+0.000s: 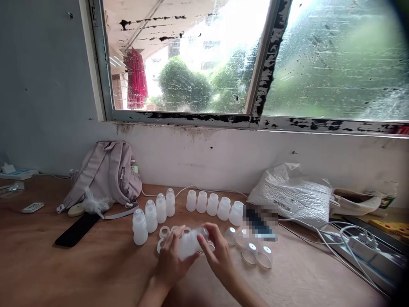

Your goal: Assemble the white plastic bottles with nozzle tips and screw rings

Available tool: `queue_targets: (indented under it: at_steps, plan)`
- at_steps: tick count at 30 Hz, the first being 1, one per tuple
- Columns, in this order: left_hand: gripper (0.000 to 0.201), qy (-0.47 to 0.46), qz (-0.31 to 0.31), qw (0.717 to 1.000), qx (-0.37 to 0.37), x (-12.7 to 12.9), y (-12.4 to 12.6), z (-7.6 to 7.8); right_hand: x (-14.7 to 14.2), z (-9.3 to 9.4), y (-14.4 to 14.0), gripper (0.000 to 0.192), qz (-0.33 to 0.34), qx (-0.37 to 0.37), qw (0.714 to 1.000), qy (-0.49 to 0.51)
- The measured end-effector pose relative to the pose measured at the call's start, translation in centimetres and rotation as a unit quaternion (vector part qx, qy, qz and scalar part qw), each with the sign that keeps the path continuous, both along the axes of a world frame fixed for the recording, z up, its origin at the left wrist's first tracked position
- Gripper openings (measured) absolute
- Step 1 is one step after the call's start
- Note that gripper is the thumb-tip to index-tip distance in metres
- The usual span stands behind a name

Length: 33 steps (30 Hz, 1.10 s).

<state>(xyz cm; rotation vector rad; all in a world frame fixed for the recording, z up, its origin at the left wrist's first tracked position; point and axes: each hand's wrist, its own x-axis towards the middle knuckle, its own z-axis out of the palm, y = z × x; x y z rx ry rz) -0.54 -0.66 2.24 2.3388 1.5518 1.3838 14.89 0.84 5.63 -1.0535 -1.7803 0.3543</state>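
Between my hands a frosted white baby bottle (188,245) lies tilted, its top end to the right. My left hand (171,258) is wrapped round the body. The fingers of my right hand (217,247) close on a clear cap at the top end, slightly blurred. Behind and partly under my hands lie several white rings (164,232). To the left stand several capped bottles (139,227) in a slanting row. Farther back is a row of open-topped bottles (212,204). Several clear dome caps (249,254) lie to the right of my right hand.
A pink-grey backpack (107,175) and a black phone-like slab (78,230) are at the left. A silver-white plastic package (290,194) leans by the wall. White cables and a power strip (364,251) lie at the right, near a pixelated patch.
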Motion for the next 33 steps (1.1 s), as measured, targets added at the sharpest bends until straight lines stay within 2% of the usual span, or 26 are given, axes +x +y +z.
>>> queue_targets:
  at_steps: [3,5,8,11,14,16,20,22,25,27,29,31,33]
  plan:
    - [0.043,0.033,-0.102,0.992,-0.067,1.4,-0.8,-0.2,2.2,-1.5,-2.5,0.018,-0.013,-0.029,0.998,-0.056]
    - [0.041,0.036,-0.137,0.985,-0.095,2.5,-1.2,-0.4,3.3,-2.1,-2.9,0.017,-0.03,-0.028,0.996,-0.085]
    - [0.044,-0.014,-0.177,0.969,-0.172,3.7,-1.9,-0.3,4.3,-2.3,-2.7,0.02,-0.045,-0.011,0.996,-0.078]
    - [0.038,-0.095,-0.214,0.926,-0.297,4.5,-2.3,0.6,4.9,-1.8,-2.3,0.026,-0.046,0.014,0.997,-0.057]
    - [0.033,-0.158,-0.254,0.865,-0.403,4.7,-2.4,1.6,5.2,-1.4,-2.4,0.03,-0.043,0.016,0.999,-0.03]
    - [0.033,-0.199,-0.295,0.811,-0.465,4.6,-2.3,2.0,5.3,-1.3,-2.5,0.033,-0.04,0.005,0.999,-0.007]
    - [0.035,-0.275,-0.374,0.657,-0.594,3.9,-2.3,1.6,5.0,-1.5,-2.6,0.035,-0.03,-0.015,0.999,0.024]
    - [0.04,-0.312,-0.393,0.595,-0.628,3.4,-2.4,1.0,5.0,-1.6,-2.6,0.035,-0.026,-0.023,0.999,0.035]
    - [0.045,-0.325,-0.435,0.537,-0.645,2.6,-2.4,0.6,6.0,-1.2,-2.1,0.035,-0.084,-0.032,0.992,0.09]
    - [0.043,-0.295,-0.459,0.521,-0.656,2.3,-2.4,0.6,7.2,-0.9,-1.4,0.033,-0.169,-0.029,0.979,0.11]
    - [0.041,-0.28,-0.464,0.517,-0.662,2.2,-2.5,0.8,8.6,-0.8,-0.5,0.027,-0.229,-0.025,0.971,0.063]
    - [0.043,-0.304,-0.455,0.528,-0.649,2.4,-2.7,1.0,9.5,-1.0,0.4,0.031,-0.25,-0.004,0.968,0.001]
    - [0.045,-0.347,-0.441,0.547,-0.622,2.8,-2.7,1.1,10.0,-1.4,1.0,0.035,-0.243,0.02,0.968,-0.066]
